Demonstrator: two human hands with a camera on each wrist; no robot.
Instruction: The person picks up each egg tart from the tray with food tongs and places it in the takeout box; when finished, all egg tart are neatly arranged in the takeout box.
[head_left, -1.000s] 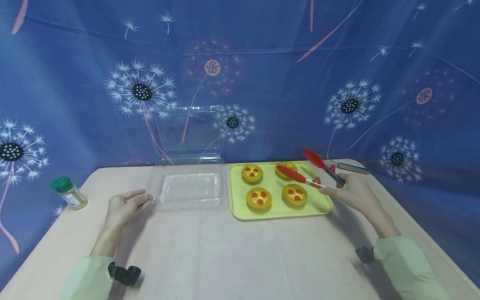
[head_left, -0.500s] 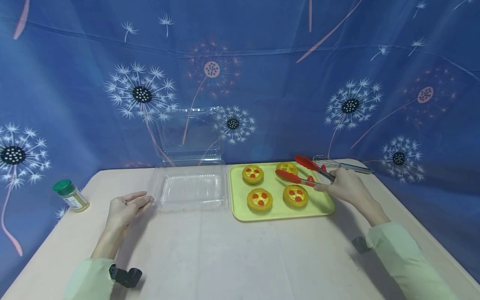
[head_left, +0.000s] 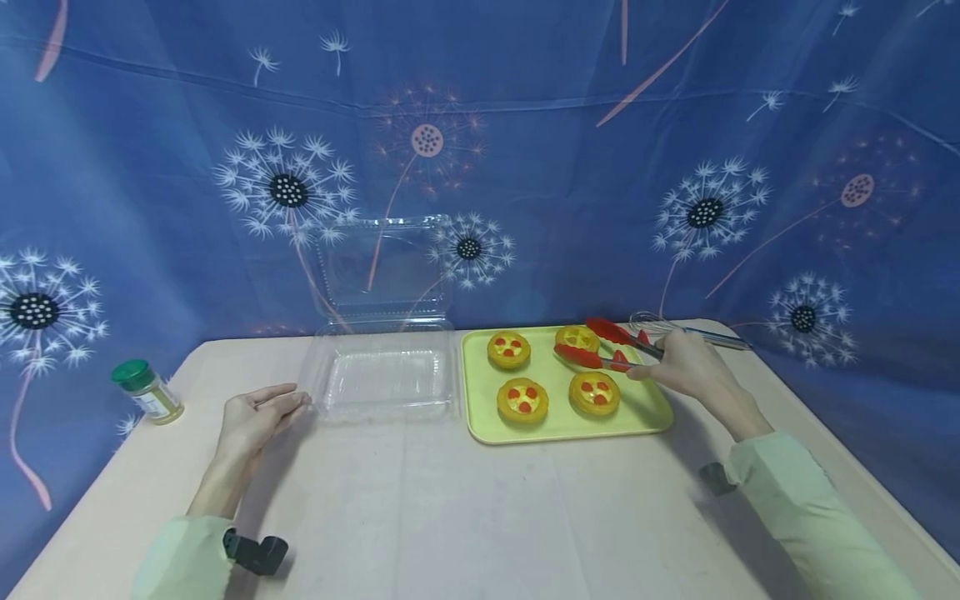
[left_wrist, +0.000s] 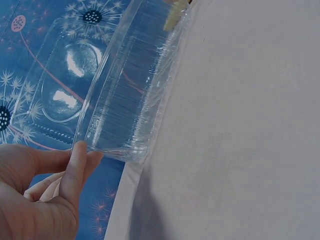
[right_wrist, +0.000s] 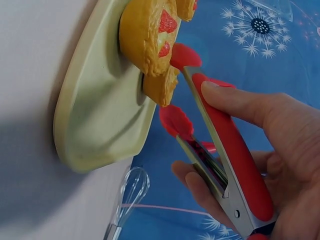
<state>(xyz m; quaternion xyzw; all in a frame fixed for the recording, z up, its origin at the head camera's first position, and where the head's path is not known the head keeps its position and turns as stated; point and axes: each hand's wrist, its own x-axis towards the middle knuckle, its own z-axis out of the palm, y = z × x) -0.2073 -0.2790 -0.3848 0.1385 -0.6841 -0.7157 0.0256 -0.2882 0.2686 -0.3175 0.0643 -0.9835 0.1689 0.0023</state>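
Note:
My right hand [head_left: 693, 362] grips a pair of red-tipped tongs [right_wrist: 225, 145], thumb on one arm and fingers on the other. The spread tong heads stand on either side of the back-right egg tart [head_left: 577, 339]; whether they touch it is unclear. That tart and more tarts with red pieces on top, such as the front-left one [head_left: 522, 401], sit on a yellow tray [head_left: 555, 427]. At the left, my left hand [head_left: 255, 421] pinches the near left edge of a clear plastic clamshell container [left_wrist: 120, 110], its lid raised at the back.
A green-capped seasoning jar [head_left: 148, 392] stands near the table's left edge. Behind the right hand lies a whisk [right_wrist: 132, 192] at the table's back right. A blue dandelion-print curtain [head_left: 525, 167] hangs directly behind the table.
My right hand has moved left and slightly forward, lowering the tongs so their heads come to either side of the back-right tart. The left hand stays at the container's edge.

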